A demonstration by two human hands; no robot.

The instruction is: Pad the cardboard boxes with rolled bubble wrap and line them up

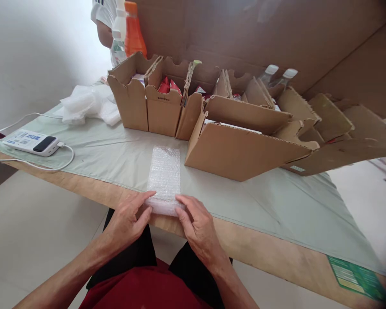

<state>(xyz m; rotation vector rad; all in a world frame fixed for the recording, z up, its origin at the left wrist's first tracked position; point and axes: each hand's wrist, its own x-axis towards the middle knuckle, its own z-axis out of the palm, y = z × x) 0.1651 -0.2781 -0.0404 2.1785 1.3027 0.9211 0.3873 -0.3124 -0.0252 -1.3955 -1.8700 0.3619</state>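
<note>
A strip of clear bubble wrap (164, 171) lies on the green cloth, its near end folded or rolled into a thicker band at the table's front edge. My left hand (130, 216) pinches the left end of that band between thumb and forefinger. At the right end, my right hand (197, 223) grips it the same way. Whether anything lies inside the fold cannot be made out.
Cardboard bins (164, 111) stand in a row behind, with a larger tilted box (241, 150) in front. White wrap (86, 103) and a power bank (32, 141) with cables lie left. Bottles (135, 36) and a person's arm (104, 34) show behind.
</note>
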